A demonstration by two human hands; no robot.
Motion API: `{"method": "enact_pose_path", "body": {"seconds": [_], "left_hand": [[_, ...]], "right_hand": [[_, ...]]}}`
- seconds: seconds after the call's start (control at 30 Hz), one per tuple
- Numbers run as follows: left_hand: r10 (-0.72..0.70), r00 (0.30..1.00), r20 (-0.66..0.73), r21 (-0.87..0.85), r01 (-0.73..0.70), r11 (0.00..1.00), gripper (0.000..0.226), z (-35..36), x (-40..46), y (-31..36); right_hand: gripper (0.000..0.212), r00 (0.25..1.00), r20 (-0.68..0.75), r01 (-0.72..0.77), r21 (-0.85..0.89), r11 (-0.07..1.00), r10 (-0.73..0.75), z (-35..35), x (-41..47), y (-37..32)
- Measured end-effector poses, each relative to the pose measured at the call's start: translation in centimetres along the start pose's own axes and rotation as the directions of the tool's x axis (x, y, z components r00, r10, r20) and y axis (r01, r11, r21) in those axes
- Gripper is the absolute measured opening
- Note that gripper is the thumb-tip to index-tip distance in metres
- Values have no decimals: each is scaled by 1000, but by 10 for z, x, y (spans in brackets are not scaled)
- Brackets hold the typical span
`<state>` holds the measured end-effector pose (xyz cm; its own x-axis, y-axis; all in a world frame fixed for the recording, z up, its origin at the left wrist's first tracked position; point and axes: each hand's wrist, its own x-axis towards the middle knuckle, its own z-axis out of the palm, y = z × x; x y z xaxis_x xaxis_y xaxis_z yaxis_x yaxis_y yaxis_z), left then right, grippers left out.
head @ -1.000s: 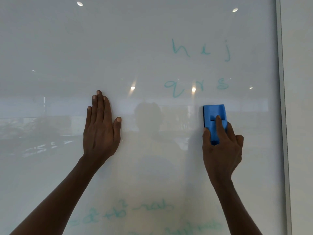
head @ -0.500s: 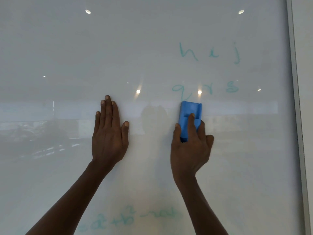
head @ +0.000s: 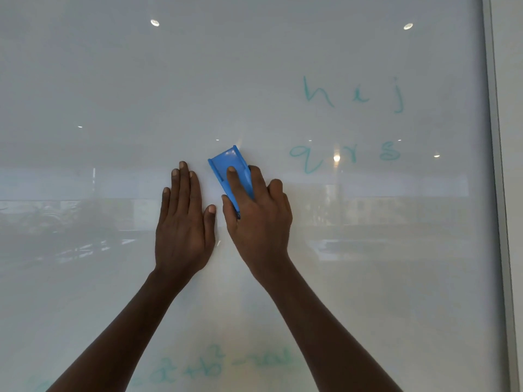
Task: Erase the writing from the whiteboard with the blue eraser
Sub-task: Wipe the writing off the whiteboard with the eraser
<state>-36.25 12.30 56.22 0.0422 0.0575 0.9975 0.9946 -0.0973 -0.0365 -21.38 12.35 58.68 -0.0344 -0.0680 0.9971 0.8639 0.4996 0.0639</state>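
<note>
Whiteboard (head: 254, 80) carries teal letters (head: 351, 123) right of the blue eraser (head: 227, 165), which the right hand (head: 257, 216) grips; left hand (head: 184, 222) lies flat just left of it.

The setting appears to be an office or meeting room. A large glossy whiteboard (head: 254, 66) fills the view, bounded on the right by a grey metal frame (head: 498, 193) against a plain wall (head: 512, 80). Its surface reflects recessed ceiling spotlights (head: 154, 22) and bears teal marker letters (head: 353, 93)
</note>
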Motion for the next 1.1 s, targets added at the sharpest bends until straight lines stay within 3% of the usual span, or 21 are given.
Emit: {"method": "enact_pose_path", "body": {"seconds": [0.13, 0.4, 0.77, 1.1], "left_hand": [[4, 1000, -17, 10, -4, 1000, 64, -1, 0, 1], [6, 1000, -16, 1, -6, 1000, 65, -2, 0, 0], [-3, 1000, 0, -22, 3, 1000, 66, -4, 0, 3], [3, 1000, -1, -14, -3, 1000, 67, -3, 1, 1]], "right_hand": [[46, 995, -2, 95, -65, 993, -96, -1, 8, 12], [43, 988, -21, 148, -74, 986, -150, -6, 19, 30], [46, 991, -108, -95, -98, 991, 85, -38, 49, 124], [48, 912, -165, -389, -56, 919, 376, -59, 19, 175]]}}
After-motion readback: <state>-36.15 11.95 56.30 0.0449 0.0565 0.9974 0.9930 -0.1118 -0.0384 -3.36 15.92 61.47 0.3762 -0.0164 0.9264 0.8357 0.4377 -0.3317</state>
